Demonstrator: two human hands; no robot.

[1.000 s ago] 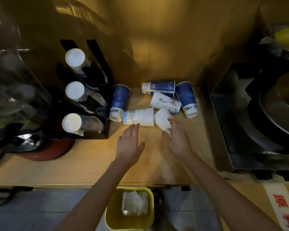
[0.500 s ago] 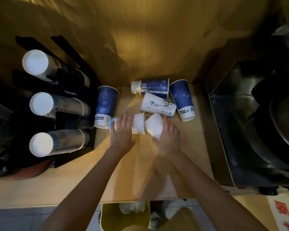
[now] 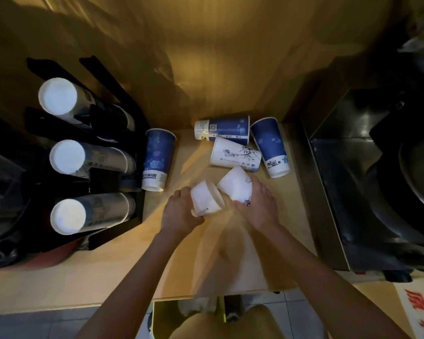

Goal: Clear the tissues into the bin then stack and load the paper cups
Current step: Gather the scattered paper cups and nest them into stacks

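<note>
My left hand grips a white paper cup lifted off the wooden counter. My right hand holds a second white cup with a dark drawing; the two cups meet rim to rim between my hands. Several loose cups lie on the counter behind: a blue one beside the rack, a blue one on its side at the wall, a white illustrated one, and a blue one at the right. The yellow bin with white tissues sits under the counter edge.
A black cup rack on the left holds three stacks of cups lying sideways: upper stack, middle stack, lower stack. A dark metal appliance fills the right side. A wooden wall rises behind the cups.
My left hand closed on the white cup and lifted it off the counter. My right hand raised its cup too, and the two cups came together.
</note>
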